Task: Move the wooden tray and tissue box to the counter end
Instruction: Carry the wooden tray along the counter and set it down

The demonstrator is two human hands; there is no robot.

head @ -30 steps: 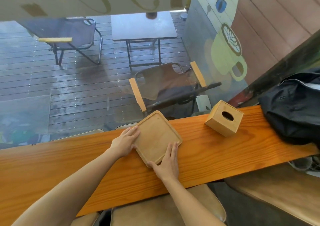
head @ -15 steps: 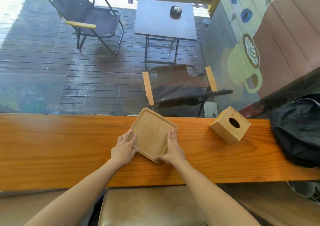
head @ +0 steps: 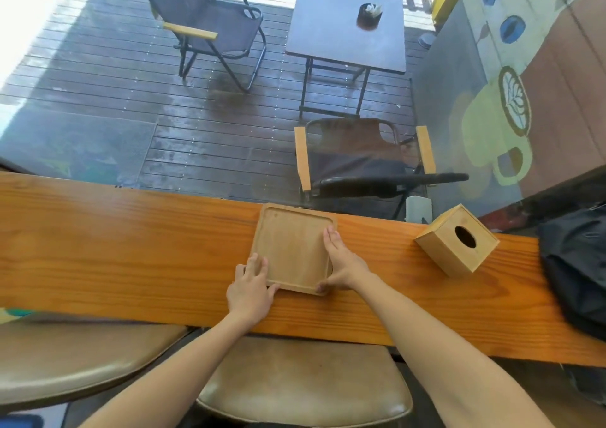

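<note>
A square wooden tray (head: 292,247) lies flat on the long orange wooden counter (head: 131,250), near its middle. My left hand (head: 251,288) grips the tray's near left corner, fingers over the rim. My right hand (head: 344,263) holds the tray's right edge, fingers stretched along it and thumb at the near corner. A cube-shaped wooden tissue box (head: 457,242) with a round hole on top stands on the counter to the right, apart from the tray and both hands.
A black bag (head: 577,263) lies on the counter at the far right, beyond the tissue box. Padded stools (head: 301,381) sit under the counter's near edge. Behind the glass there is a deck with folding chairs (head: 357,158) and a small table (head: 347,24).
The tray has turned from a diagonal angle to nearly square with the counter's edge. Both hands stayed on it. The view has tilted and shifted.
</note>
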